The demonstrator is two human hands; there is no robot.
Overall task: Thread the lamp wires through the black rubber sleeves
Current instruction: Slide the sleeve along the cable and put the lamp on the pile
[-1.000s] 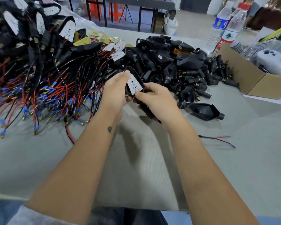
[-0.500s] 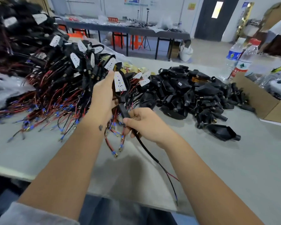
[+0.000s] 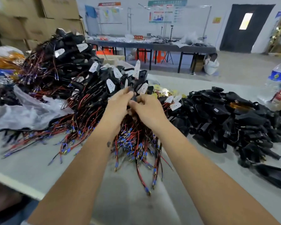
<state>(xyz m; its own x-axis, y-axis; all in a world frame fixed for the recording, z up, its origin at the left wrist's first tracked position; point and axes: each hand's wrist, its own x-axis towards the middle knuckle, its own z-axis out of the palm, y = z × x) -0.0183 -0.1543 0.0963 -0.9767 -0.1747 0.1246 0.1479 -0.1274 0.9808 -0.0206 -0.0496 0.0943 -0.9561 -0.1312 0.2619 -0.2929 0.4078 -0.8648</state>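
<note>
Meeting above the near edge of the heap of wired lamps [image 3: 81, 101], the left hand [image 3: 118, 104] and the right hand [image 3: 146, 109] both have their fingers curled in a grip on one black lamp piece [image 3: 139, 78], which stands up between the fingertips. Right of that heap on the grey tabletop [image 3: 128, 200] lies the pile of black rubber sleeves [image 3: 230, 120], with water bottles [image 3: 276, 80] beyond it.
</note>
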